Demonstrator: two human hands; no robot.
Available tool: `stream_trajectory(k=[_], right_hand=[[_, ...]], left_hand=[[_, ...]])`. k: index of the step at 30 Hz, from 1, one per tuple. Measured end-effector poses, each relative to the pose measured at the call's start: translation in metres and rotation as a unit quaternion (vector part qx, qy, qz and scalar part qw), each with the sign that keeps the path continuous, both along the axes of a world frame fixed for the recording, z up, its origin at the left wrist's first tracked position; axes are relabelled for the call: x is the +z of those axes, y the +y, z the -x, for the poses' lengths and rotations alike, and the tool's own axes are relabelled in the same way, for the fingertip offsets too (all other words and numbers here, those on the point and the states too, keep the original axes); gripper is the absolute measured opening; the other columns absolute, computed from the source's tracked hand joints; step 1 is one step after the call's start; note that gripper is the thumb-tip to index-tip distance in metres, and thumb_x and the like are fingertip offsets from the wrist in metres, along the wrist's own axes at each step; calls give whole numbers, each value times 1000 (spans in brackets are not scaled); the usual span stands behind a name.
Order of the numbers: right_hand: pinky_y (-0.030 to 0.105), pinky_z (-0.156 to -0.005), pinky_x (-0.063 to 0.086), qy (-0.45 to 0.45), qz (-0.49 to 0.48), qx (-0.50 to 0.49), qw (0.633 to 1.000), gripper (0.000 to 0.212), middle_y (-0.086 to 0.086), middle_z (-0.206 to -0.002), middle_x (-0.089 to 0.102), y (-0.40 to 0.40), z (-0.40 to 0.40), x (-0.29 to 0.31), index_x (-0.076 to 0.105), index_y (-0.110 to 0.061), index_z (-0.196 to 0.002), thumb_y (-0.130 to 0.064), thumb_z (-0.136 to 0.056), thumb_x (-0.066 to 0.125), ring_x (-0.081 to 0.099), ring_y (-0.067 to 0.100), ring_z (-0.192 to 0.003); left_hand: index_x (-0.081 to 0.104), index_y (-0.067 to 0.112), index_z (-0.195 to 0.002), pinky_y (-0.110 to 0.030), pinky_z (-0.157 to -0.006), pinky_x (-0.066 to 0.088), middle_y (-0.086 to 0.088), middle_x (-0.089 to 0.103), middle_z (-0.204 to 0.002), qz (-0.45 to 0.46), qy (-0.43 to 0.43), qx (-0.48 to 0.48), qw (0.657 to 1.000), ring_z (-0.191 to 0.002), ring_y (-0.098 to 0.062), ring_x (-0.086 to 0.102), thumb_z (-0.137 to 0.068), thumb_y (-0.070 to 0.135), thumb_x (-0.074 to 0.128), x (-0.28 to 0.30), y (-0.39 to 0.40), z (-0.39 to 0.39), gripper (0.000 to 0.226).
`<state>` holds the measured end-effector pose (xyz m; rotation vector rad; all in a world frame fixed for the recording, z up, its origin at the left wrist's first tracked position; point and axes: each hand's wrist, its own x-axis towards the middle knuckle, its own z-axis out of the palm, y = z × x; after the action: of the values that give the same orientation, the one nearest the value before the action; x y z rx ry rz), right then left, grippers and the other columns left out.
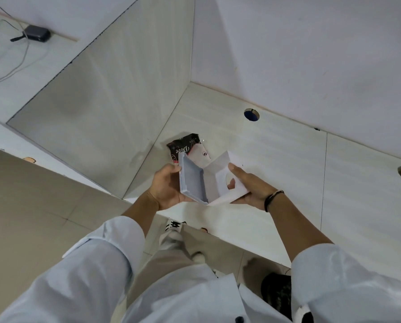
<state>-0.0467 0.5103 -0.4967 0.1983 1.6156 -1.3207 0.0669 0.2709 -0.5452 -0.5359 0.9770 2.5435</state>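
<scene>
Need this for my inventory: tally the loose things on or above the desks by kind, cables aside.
White box: 1
Dark packet: 1
Black charger: 1
Total: 3

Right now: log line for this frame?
left hand grips left half of open white hinged box | right hand grips right half | dark brown Dove packet on white desk
</scene>
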Motion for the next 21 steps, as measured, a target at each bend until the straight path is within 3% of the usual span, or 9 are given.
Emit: stream_trajectory(k=[2, 4, 6, 9, 12, 14, 16, 18, 21], right_hand=[[53, -95, 59, -10, -26, -12, 1000, 38, 7, -94, 64, 4, 1, -17, 66, -7, -94, -43, -87, 75, 67, 27, -96], [55, -95, 58, -17, -48, -36, 998, 29, 10, -111, 67, 9, -1, -34, 66, -6, -110, -28, -91, 65, 67, 34, -107], [57, -93, 59, -22, -78, -70, 994, 26, 13, -120, 66, 14, -4, -46, 63, -11, -116, -20, -93, 56, 66, 38, -109], [49, -90, 61, 27, -163, -41, 985, 21, 15, -119, 66, 17, 1, -66, 63, -14, -104, -16, -85, 54, 66, 34, -103], [36, -79, 51, 161, -292, 66, 941, 32, 15, -109, 66, 4, 14, -69, 65, -12, -98, -35, -79, 53, 62, 32, -92], [42, -90, 51, 275, -356, 108, 887, 59, 17, -123, 60, -16, 22, -65, 64, -10, -119, -52, -80, 52, 59, 38, -111], [49, -100, 50, 354, -354, 104, 860, 66, 16, -133, 56, -45, 30, -63, 55, -10, -134, -53, -84, 59, 55, 39, -123], [48, -100, 51, 358, -338, 131, 861, 74, 16, -134, 58, -75, 42, -64, 47, -9, -139, -54, -83, 66, 56, 39, -125], [40, -85, 53, 245, -349, 138, 894, 79, 13, -117, 61, -106, 58, -69, 48, -6, -127, -51, -72, 82, 62, 36, -113]], left_hand=[[74, 13, -119, -60, -92, 56, -16, 73, -115, -20, -28, 32, 999, -105, -39, 70, -64, 39, 70, -14, 3, -10, 61], [68, 12, -124, -51, -90, 57, -18, 69, -117, 11, -98, 77, 992, -104, -39, 67, -69, 28, 61, -28, 3, -20, 57], [64, 10, -125, -42, -80, 61, -18, 70, -114, 99, -160, 76, 979, -98, -35, 69, -80, 13, 58, -39, 3, -28, 45], [65, 11, -113, -39, -77, 58, -21, 68, -116, 247, -184, 60, 950, -93, -34, 69, -92, -11, 49, -51, -3, -33, 34], [63, 14, -107, -42, -79, 57, -13, 67, -108, 411, -202, 51, 888, -101, -37, 68, -90, -4, 56, -64, -12, -27, 26], [61, 14, -120, -42, -87, 57, -11, 65, -114, 519, -213, 8, 828, -108, -35, 65, -90, 7, 62, -69, -15, -19, 30], [55, 12, -133, -40, -92, 56, -12, 59, -126, 603, -183, -1, 777, -113, -33, 61, -87, 15, 68, -71, -14, -10, 49], [49, 12, -138, -44, -97, 54, -14, 51, -134, 672, -126, 3, 730, -118, -33, 55, -82, 21, 73, -69, -10, 1, 62], [42, 14, -142, -47, -102, 53, -14, 46, -142, 723, -65, -22, 687, -126, -34, 49, -80, 30, 76, -63, -8, 24, 73]])
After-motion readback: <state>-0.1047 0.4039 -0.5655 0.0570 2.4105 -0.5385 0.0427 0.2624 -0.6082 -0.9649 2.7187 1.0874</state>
